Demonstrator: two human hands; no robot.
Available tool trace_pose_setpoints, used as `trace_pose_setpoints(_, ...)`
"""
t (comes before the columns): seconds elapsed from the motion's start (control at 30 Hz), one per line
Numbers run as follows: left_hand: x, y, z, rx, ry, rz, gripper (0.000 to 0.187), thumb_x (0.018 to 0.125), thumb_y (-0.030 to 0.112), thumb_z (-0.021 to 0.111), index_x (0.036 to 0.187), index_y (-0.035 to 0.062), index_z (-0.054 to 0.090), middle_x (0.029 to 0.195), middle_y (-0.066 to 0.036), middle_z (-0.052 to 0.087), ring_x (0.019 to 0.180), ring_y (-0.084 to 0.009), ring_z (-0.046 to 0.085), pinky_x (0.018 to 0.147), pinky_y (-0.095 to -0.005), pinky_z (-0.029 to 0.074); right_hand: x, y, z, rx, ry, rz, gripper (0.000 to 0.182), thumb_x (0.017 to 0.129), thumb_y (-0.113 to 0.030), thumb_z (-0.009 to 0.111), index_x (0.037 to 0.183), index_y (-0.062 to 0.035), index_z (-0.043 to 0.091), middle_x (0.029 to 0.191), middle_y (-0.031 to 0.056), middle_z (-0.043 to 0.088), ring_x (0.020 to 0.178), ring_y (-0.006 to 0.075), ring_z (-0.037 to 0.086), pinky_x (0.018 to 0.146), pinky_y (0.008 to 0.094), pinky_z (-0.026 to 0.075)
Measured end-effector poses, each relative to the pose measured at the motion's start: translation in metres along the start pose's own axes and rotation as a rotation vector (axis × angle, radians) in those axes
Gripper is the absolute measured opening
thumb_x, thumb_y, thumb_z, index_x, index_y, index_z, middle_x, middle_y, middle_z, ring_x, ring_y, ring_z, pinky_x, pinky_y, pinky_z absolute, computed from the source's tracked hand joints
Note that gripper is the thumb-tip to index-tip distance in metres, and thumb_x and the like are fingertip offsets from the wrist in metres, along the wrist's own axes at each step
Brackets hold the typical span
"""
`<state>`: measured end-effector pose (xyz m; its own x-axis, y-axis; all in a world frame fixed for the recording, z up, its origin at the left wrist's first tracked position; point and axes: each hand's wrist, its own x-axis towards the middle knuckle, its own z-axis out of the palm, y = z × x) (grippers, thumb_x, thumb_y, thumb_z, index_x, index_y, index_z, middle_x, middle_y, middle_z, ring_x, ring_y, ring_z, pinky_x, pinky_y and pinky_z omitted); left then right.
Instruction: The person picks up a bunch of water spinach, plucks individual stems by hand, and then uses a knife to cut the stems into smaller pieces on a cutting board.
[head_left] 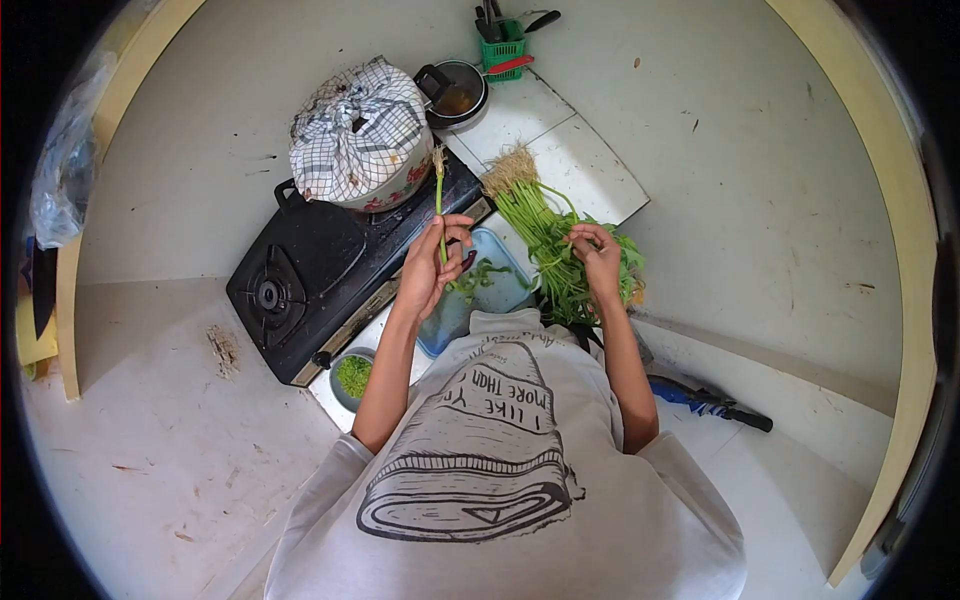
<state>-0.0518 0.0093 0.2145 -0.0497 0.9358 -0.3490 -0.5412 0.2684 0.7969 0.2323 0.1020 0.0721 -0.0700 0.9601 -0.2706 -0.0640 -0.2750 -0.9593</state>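
Observation:
My left hand [434,260] is closed around a green stem [440,190] that stands upright, its pale root end at the top. Close by that hand's fingers is a small dark red thing I cannot make out. A blue plastic tub [432,335] with some loose green leaves [485,278] lies below and between the hands. My right hand [597,262] is over the leafy part of a big bundle of greens [535,215], fingers pinched together; what they hold, if anything, is too small to tell. The bundle's roots point away from me.
Left of the tub is a black gas stove [315,235], bearing a large pot wrapped in checked cloth [350,135]. Behind stand a small lidded pan [458,95] and a green utensil basket [503,50]. A bowl of green pieces [353,377] sits near my left forearm.

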Motion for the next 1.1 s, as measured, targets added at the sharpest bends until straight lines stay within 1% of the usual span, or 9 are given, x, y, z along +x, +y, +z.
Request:
trace_pose_setpoints(0.2,0.01,-0.003,0.005,0.041,0.024,0.007,0.045,0.115,0.035,0.035,0.13,-0.0009,0.056,0.093,-0.003,0.057,0.062,-0.0043,0.035,0.049,-0.0198,0.028,-0.029,-0.072,0.004,0.149,0.103,-0.112,0.044,0.095,-0.011,0.074,0.135,-0.0068,0.058,0.105,0.0028,0.072,0.096,0.0149,0.071,0.076,0.0232,0.051)
trace_pose_setpoints(0.3,0.013,-0.002,0.008,0.108,-0.004,0.005,0.044,0.115,0.034,0.036,0.134,-0.0002,0.055,0.099,-0.005,0.062,0.069,-0.0055,0.048,0.055,-0.0205,0.041,-0.037,-0.099,0.004,0.187,0.122,-0.149,0.042,0.096,-0.005,0.072,0.136,-0.0011,0.059,0.103,0.0077,0.071,0.093,0.0176,0.072,0.08,0.0274,0.053)
trace_pose_setpoints(0.4,0.018,-0.008,0.016,0.122,-0.053,-0.029,0.043,0.114,0.032,0.036,0.139,-0.0004,0.051,0.113,-0.011,0.066,0.091,-0.0134,0.064,0.077,-0.0286,0.057,-0.041,-0.103,0.002,0.179,0.086,-0.182,0.04,0.095,-0.003,0.072,0.133,0.0008,0.062,0.104,0.0081,0.073,0.093,0.0162,0.072,0.087,0.0286,0.055)
trace_pose_setpoints(0.5,0.023,-0.015,0.033,0.027,-0.123,-0.05,0.044,0.114,0.029,0.035,0.144,-0.001,0.048,0.129,-0.018,0.064,0.118,-0.0236,0.065,0.103,-0.0393,0.055,-0.056,-0.102,0.01,0.113,0.056,-0.212,0.035,0.093,-0.001,0.073,0.127,0.0027,0.066,0.104,0.0084,0.074,0.095,0.0144,0.071,0.088,0.0285,0.055)
trace_pose_setpoints(0.67,0.029,-0.024,0.057,-0.059,-0.207,-0.01,0.046,0.114,0.025,0.035,0.147,-0.0067,0.042,0.147,-0.025,0.053,0.138,-0.0334,0.053,0.116,-0.0405,0.046,-0.082,-0.085,0.041,0.004,-0.124,-0.293,0.031,0.091,0.003,0.072,0.121,-0.0006,0.07,0.097,0.0074,0.072,0.091,0.0147,0.069,0.083,0.0291,0.054)
trace_pose_setpoints(0.73,0.028,-0.025,0.06,-0.09,-0.21,-0.014,0.046,0.114,0.025,0.035,0.147,-0.0066,0.042,0.146,-0.025,0.054,0.137,-0.0332,0.054,0.115,-0.0404,0.046,-0.092,-0.083,0.05,-0.233,-0.162,-0.408,0.031,0.089,0.005,0.073,0.119,-0.0019,0.072,0.094,0.0086,0.071,0.091,0.017,0.07,0.083,0.0298,0.054)
trace_pose_setpoints(0.87,0.029,-0.028,0.055,-0.148,-0.182,-0.001,0.046,0.114,0.026,0.035,0.147,-0.0047,0.042,0.14,-0.023,0.058,0.129,-0.0319,0.06,0.112,-0.0398,0.049,-0.102,-0.086,0.054,-0.404,-0.263,-0.464,0.029,0.086,0.005,0.073,0.114,-0.0021,0.074,0.094,0.0123,0.068,0.089,0.0215,0.07,0.081,0.0312,0.054)
trace_pose_setpoints(0.97,0.027,-0.023,0.051,-0.175,-0.135,0.023,0.042,0.114,0.024,0.035,0.146,-0.0021,0.043,0.125,-0.019,0.064,0.114,-0.0278,0.066,0.103,-0.038,0.054,-0.101,-0.084,0.048,-0.455,-0.319,-0.511,0.03,0.085,0.003,0.073,0.114,-0.0049,0.074,0.094,0.0127,0.068,0.09,0.0246,0.07,0.078,0.0339,0.053)
trace_pose_setpoints(1.1,0.027,-0.026,0.044,-0.243,-0.119,0.07,0.035,0.113,0.023,0.041,0.141,0.0031,0.048,0.103,-0.009,0.059,0.093,-0.019,0.061,0.093,-0.0393,0.054,-0.099,-0.081,0.044,-0.437,-0.315,-0.46,0.029,0.087,0.002,0.072,0.115,-0.0055,0.074,0.098,0.0116,0.067,0.091,0.0246,0.069,0.079,0.0347,0.052)
